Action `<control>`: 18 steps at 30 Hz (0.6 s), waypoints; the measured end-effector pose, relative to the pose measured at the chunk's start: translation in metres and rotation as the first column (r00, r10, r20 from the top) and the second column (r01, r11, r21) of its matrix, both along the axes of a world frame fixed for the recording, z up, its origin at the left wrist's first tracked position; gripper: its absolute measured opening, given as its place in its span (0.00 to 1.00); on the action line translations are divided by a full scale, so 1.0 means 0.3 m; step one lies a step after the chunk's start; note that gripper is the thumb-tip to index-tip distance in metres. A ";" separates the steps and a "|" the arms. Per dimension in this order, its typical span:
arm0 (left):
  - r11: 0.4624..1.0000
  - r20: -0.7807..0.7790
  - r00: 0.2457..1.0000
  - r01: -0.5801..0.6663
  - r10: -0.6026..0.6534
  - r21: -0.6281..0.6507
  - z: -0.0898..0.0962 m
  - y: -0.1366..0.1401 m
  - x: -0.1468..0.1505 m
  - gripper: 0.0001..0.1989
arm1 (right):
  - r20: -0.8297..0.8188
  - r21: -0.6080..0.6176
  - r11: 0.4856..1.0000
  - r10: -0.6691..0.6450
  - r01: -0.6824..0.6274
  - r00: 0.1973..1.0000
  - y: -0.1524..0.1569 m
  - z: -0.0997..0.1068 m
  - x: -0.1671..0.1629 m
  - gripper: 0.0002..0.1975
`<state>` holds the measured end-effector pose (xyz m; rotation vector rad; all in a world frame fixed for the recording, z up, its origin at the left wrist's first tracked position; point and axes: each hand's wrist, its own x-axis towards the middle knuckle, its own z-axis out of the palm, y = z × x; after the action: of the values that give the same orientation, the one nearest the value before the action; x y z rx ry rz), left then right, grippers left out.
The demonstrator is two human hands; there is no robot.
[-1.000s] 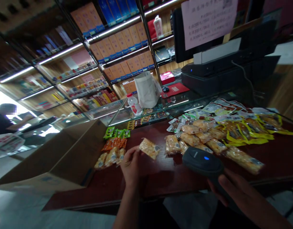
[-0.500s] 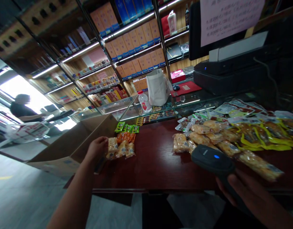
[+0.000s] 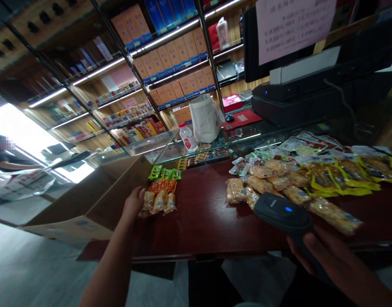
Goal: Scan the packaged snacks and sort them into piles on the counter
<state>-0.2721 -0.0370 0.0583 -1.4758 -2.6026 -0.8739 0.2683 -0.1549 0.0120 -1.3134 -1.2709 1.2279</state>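
Observation:
My right hand (image 3: 327, 251) is wrapped round the handle of a dark handheld barcode scanner (image 3: 283, 213) with a lit blue light. The scanner head hangs over the near edge of a pile of clear-wrapped pastry packets (image 3: 263, 184). On the left, my left hand (image 3: 134, 204) is open, its fingertips at the edge of the leftmost of several wrapped pastry packets (image 3: 159, 201). Behind that row lie orange snack packets (image 3: 163, 186), then green snack packets (image 3: 164, 172). The thumb of my left hand is mostly hidden.
An open cardboard box (image 3: 119, 187) stands left of my left hand. A white bag (image 3: 205, 119) and a red-capped bottle (image 3: 188, 137) stand on the glass counter. Yellow-edged food packs (image 3: 339, 175) lie at right, below a monitor (image 3: 250, 47). A person (image 3: 7, 157) is at far left.
The leftmost pastry packet now lies lower, in line with the others, and my left fingers have loosened at its edge. The view has shifted slightly. My right hand still holds the scanner.

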 end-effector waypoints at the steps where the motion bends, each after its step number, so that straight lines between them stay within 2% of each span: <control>1: 0.999 -0.053 0.998 0.038 -0.038 -0.010 -0.015 -0.013 0.016 0.25 | 0.012 0.010 1.000 0.013 -0.013 1.000 0.002 0.004 0.001 0.32; 3: 0.988 -0.195 0.970 0.128 -0.142 -0.081 -0.048 -0.041 0.055 0.32 | 0.019 0.009 1.000 0.015 -0.015 1.000 0.007 0.007 0.002 0.33; 5: 0.966 -0.326 0.919 0.166 -0.224 -0.196 -0.079 -0.063 0.098 0.36 | 0.028 0.017 1.000 0.022 -0.022 0.999 0.014 0.001 0.005 0.32; 8: 0.941 -0.421 0.871 0.123 -0.255 -0.315 -0.099 -0.081 0.150 0.32 | 0.034 0.048 0.997 0.065 -0.067 0.997 0.024 -0.017 0.010 0.31; 12: 0.920 -0.445 0.855 0.085 -0.264 -0.383 -0.088 -0.085 0.177 0.27 | 0.004 0.078 0.987 0.141 -0.141 0.990 0.029 -0.037 0.016 0.30; 15: 0.934 -0.447 0.867 0.056 -0.220 -0.353 -0.080 -0.080 0.191 0.28 | -0.049 0.053 0.994 0.102 -0.099 0.994 0.028 -0.035 0.020 0.29; 18: 0.976 -0.484 0.854 0.117 -0.193 -0.183 -0.081 -0.056 0.243 0.34 | -0.120 0.065 0.998 0.028 -0.021 0.992 0.036 -0.025 0.027 0.28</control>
<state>-0.1992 -0.0538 0.0340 -1.6912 -2.2179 -0.2459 0.2766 -0.1442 0.0044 -1.1634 -1.2332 1.2545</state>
